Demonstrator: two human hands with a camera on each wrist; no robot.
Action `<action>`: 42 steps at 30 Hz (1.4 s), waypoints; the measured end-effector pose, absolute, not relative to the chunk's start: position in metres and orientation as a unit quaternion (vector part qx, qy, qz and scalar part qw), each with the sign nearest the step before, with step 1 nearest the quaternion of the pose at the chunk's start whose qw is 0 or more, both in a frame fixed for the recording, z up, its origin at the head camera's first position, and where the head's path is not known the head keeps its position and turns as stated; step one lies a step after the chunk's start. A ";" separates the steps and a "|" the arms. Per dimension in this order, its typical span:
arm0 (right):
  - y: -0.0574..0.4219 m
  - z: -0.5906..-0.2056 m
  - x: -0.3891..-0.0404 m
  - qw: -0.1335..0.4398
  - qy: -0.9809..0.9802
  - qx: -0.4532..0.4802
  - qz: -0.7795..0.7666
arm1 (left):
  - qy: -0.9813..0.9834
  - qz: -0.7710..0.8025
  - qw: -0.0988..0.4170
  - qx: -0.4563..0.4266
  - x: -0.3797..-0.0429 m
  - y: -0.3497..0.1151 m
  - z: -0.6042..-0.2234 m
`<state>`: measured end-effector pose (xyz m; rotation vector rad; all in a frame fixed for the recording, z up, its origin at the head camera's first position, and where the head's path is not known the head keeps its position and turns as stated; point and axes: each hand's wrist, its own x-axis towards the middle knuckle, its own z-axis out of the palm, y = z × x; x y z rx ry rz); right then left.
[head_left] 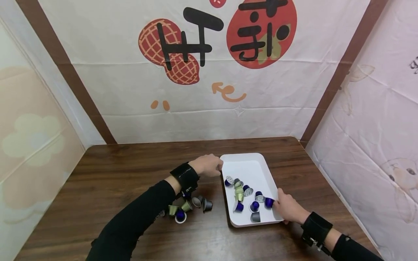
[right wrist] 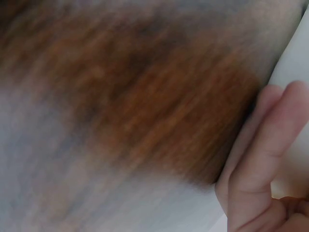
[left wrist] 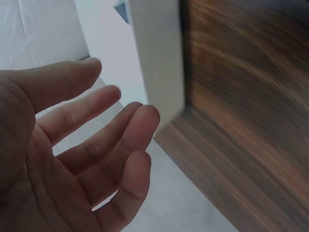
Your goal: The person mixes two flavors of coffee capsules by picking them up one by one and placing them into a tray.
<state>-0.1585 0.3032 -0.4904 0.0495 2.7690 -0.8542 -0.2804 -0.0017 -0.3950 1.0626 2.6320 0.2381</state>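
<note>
Coffee capsules [head_left: 187,208] lie loose on the wooden table [head_left: 98,188] beside the left forearm; the left hand [head_left: 207,165] hovers at the far left corner of the white tray [head_left: 251,165], fingers [left wrist: 96,121] relaxed and spread, holding nothing. More capsules lie inside the tray, whose near right edge the right hand [head_left: 289,210] grips with curled fingers [right wrist: 263,159]

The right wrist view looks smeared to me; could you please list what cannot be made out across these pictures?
- Right wrist view: motion blur smears the table; whether the right hand grips the tray is unclear.
- Head view: some capsules on the table are hidden under the left sleeve.
- Left wrist view: the left hand is cut off by the frame edge; the tray's contents are out of view.
</note>
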 end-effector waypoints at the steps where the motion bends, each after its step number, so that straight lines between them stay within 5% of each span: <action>1: 0.303 -0.490 -0.158 0.122 0.949 0.016 -0.292 | 0.915 0.079 0.150 0.366 -0.281 -0.007 -0.395; 22: 0.303 -0.485 -0.159 0.127 0.949 0.023 -0.286 | 0.915 0.070 0.288 0.275 -0.261 -0.080 -0.415; 42: 0.303 -0.486 -0.157 0.125 0.948 0.018 -0.292 | 0.934 0.035 0.189 0.302 -0.256 -0.077 -0.435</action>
